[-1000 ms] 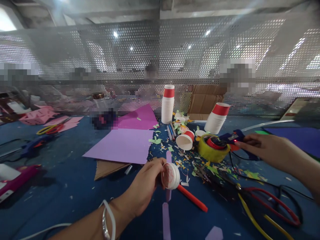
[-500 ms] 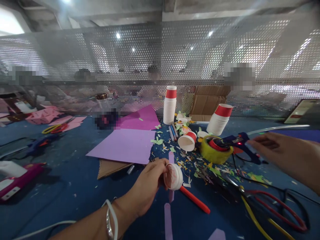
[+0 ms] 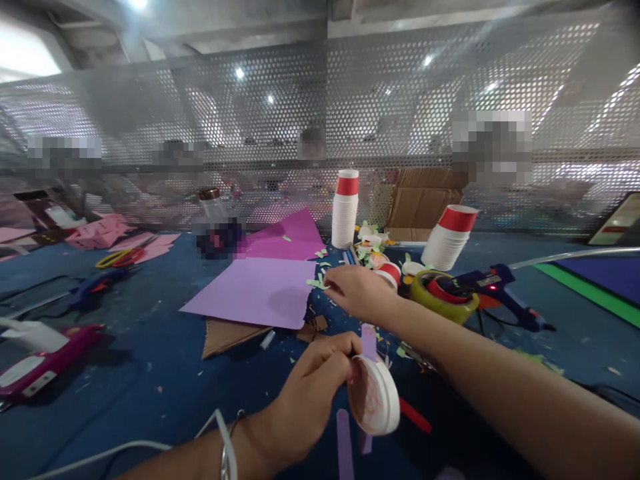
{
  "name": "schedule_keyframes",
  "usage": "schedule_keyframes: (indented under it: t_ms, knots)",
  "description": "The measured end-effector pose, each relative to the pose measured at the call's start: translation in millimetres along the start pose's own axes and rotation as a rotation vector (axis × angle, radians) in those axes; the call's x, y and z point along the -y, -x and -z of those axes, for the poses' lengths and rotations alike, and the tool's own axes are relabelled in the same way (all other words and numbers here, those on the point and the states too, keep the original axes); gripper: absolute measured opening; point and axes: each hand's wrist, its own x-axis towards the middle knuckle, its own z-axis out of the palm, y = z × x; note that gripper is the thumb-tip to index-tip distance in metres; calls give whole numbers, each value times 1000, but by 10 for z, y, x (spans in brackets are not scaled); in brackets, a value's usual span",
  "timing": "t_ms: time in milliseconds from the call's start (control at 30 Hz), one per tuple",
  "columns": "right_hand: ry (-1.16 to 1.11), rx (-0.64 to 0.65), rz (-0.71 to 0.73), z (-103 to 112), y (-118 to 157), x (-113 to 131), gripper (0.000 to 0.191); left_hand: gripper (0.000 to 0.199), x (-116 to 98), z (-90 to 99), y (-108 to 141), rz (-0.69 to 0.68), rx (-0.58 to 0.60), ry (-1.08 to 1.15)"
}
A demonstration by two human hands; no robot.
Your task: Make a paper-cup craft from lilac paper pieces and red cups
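My left hand (image 3: 317, 387) pinches the edge of a cut-down white paper cup (image 3: 387, 400), a shallow round piece with pinkish-red scribbles inside it. A light purple paper strip (image 3: 369, 343) sticks up at the cup piece's top, and part of another shows below. My right hand (image 3: 357, 290) reaches across in front of the cup stacks, fingers loosely bent and apart, near green paper scraps (image 3: 316, 283). Nothing shows in its fingers. Beneath the cup piece a red pen-like stick (image 3: 416, 417) lies beside a loose purple strip (image 3: 345, 443).
A blue glue gun (image 3: 487, 283) with its light on rests in a yellow tape roll (image 3: 425, 293). Two paper cup stacks (image 3: 345, 220) stand behind. Purple paper (image 3: 255, 290) lies over cardboard (image 3: 230, 337). A magenta power strip (image 3: 55, 363) is at left.
My right hand has left the glue gun's side and swung left across the table. My left hand has brought the cup piece closer and slightly right, turning it.
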Motion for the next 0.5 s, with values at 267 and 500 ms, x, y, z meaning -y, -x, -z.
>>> schedule_keyframes:
  t_ms: [267,500]
  knots:
    - [70,147,-30,-405,-583,66,30,8,-6,36,-38,-57,-29,-38]
    - [-1,119,-33,-489,-669,-14,31,8,5,35,-41,-68,-77,-26]
